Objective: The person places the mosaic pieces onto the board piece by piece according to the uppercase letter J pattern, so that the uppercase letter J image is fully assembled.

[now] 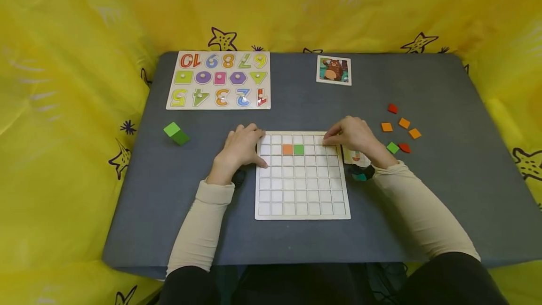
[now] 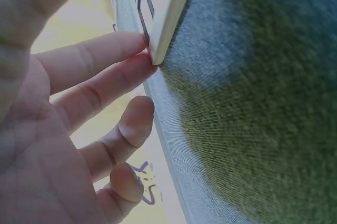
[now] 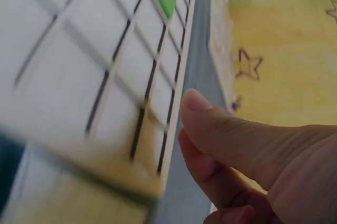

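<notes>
A white grid board (image 1: 300,182) lies at the front of the table, with an orange tile (image 1: 287,149) and a green tile (image 1: 298,149) side by side in its second row from the top. My left hand (image 1: 239,147) rests at the board's upper left edge, its fingers spread and the thumb lower down. Two fingertips (image 2: 138,45) touch the board's edge in the left wrist view. My right hand (image 1: 355,133) is at the upper right corner, thumb and index finger brought together. Nothing shows between them in the right wrist view, where the thumb (image 3: 226,126) covers part of the index finger.
Several loose red, orange and green tiles (image 1: 404,123) lie to the right. A pattern card (image 1: 352,156) and a dark-and-teal object (image 1: 361,173) are partly under my right arm. Behind are a number puzzle (image 1: 218,92) and a bear picture (image 1: 333,70); green blocks (image 1: 175,133) sit left.
</notes>
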Tool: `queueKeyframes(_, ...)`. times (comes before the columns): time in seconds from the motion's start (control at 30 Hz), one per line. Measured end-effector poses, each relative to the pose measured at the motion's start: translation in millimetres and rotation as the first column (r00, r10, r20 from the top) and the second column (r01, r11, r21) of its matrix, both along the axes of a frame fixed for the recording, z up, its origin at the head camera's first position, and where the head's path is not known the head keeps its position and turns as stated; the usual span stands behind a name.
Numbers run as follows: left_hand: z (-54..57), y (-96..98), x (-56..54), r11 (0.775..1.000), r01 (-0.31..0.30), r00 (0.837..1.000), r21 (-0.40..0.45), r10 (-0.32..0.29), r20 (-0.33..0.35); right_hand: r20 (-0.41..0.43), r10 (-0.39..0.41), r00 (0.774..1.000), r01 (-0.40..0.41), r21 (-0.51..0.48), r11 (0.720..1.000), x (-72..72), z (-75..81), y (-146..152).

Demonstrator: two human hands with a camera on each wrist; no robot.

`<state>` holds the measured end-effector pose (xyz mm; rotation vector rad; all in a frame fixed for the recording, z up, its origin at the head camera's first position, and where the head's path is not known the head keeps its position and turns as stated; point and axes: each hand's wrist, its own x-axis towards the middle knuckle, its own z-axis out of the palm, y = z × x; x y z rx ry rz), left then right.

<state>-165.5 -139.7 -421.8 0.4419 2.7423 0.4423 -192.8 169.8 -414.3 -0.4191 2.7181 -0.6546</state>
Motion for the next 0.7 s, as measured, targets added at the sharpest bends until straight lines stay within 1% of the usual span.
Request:
queueKeyframes(0.1, 0.3, -1.6, -0.2, 1.000, -0.003, 1.000, -0.002, 0.003, 0.001, 0.005, -0.028, 1.000, 0.028, 0.030, 0.999, -2.3, 3.6, 19)
queueKeyframes(0.23, -1.3, -1.7, -0.7, 1.000, -0.001, 1.000, 0.005, 0.001, 0.005, -0.014, -0.056, 0.998, 0.057, 0.114, 0.992, -4.8, 6.8, 45)
queueKeyframes(0.47, -2.3, -1.5, -0.3, 1.000, -0.008, 1.000, 0.003, 0.008, 0.001, -0.028, -0.127, 0.992, 0.130, 0.228, 0.965, -8.4, 9.0, 88)
queueKeyframes(0.57, -2.1, -1.6, 0.1, 1.000, -0.009, 1.000, 0.002, 0.009, 0.006, -0.055, -0.145, 0.988, 0.155, 0.272, 0.950, -8.0, 7.0, 105)
queueKeyframes(0.7, -1.6, -1.9, 0.8, 1.000, -0.007, 1.000, 0.005, 0.007, 0.007, -0.100, -0.186, 0.977, 0.207, 0.274, 0.939, -9.4, 3.4, 122)
